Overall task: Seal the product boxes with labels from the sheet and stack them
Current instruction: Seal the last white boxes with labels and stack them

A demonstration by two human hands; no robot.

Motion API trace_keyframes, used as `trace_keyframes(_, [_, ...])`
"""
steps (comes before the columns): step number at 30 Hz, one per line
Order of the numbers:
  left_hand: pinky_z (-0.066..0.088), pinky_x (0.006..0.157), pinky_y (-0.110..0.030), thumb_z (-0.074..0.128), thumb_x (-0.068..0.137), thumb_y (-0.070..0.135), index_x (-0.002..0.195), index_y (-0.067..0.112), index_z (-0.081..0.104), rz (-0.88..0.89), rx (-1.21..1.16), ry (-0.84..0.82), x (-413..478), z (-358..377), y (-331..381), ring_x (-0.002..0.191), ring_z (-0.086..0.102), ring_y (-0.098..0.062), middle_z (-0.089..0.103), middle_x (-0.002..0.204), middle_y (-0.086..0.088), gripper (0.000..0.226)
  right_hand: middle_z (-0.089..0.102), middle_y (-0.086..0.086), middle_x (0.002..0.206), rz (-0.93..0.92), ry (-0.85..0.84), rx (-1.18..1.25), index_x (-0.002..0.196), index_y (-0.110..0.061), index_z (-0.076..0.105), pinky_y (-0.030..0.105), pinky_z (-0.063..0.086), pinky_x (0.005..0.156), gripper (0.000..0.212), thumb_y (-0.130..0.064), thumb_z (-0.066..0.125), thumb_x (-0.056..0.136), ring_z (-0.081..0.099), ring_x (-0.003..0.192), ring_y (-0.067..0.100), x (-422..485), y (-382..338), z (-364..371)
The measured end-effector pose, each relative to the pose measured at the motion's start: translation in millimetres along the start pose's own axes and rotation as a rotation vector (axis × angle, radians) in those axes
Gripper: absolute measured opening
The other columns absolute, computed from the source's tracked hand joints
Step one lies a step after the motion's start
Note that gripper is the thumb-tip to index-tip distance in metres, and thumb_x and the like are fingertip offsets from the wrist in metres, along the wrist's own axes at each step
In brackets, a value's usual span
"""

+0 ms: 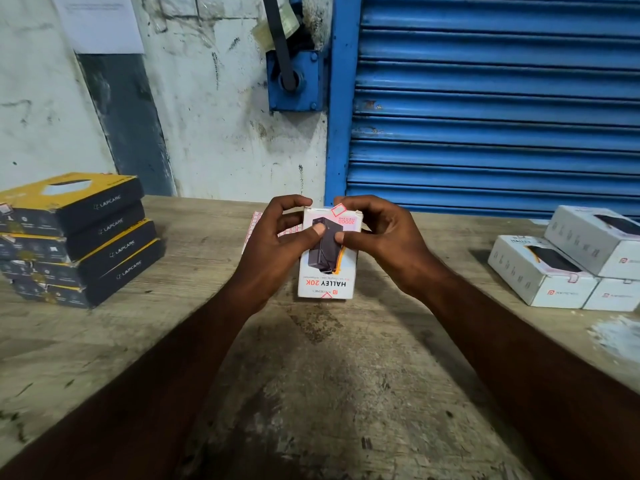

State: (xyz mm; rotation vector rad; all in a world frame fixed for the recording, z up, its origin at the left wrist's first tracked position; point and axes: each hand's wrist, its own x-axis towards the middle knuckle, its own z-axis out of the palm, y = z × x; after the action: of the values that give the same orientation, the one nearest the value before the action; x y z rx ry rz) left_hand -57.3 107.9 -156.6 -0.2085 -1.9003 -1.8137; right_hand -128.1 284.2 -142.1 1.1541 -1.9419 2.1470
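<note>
Your left hand (273,244) and right hand (384,240) both grip the box (327,282), and the label (338,210) at its far edge could crease or lift if pressed unevenly.

The centre box (327,282), white, bears "HALLEY 20K" in black and red on its top face, upside down to the viewer. A red "20000" stands at its far end, and a small brand line at the near edge is too fine to read. At the left, four stacked dark boxes (79,237) each show "LAPCARE" on the side. On the right, one of the white boxes (540,271) shows part of "HALLEY". The print on the wall paper (100,22) is illegible.
</note>
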Motion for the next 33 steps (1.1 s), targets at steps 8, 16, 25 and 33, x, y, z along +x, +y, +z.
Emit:
trace_keyframes(8, [0.061,0.076,-0.033,0.069,0.094,0.012,0.120,0.025,0.058,0.001,-0.008,0.015,0.1,0.4,1.4,0.110,0.070,-0.022,0.071,0.117,-0.007,0.031,0.070,0.003,0.118,-0.045,0.015,-0.008,0.107,-0.022,0.065,0.030,0.058,0.087,0.054,0.019,0.076,0.073,0.066,0.114,0.013,-2.0,-7.7,4.5])
trace_keyframes(16, [0.062,0.076,-0.034,0.070,0.094,0.014,0.119,0.027,0.058,-0.002,-0.002,0.019,-1.2,0.3,3.2,0.111,0.069,-0.022,0.070,0.118,-0.006,0.031,0.072,-0.005,0.115,-0.031,-0.004,-0.047,0.102,-0.020,0.068,0.025,0.057,0.083,0.047,0.019,0.073,0.077,0.068,0.109,0.008,-3.6,-10.6,6.5])
trace_keyframes(25, [0.062,0.077,-0.033,0.071,0.093,0.013,0.120,0.025,0.058,0.021,0.024,0.016,-2.5,1.2,4.1,0.112,0.068,-0.020,0.069,0.120,-0.007,0.033,0.069,-0.001,0.121,0.026,-0.005,-0.065,0.096,-0.020,0.068,0.023,0.056,0.083,0.045,0.020,0.072,0.076,0.067,0.111,0.010,-1.9,-10.4,7.5])
trace_keyframes(33, [0.059,0.075,-0.025,0.067,0.095,0.007,0.118,0.017,0.057,0.073,0.061,0.004,-4.5,4.1,5.5,0.103,0.070,-0.008,0.067,0.116,-0.003,0.027,0.066,0.004,0.126,0.001,-0.063,-0.139,0.096,-0.019,0.066,0.026,0.057,0.087,0.041,0.017,0.073,0.077,0.065,0.118,0.018,-5.2,-12.4,7.4])
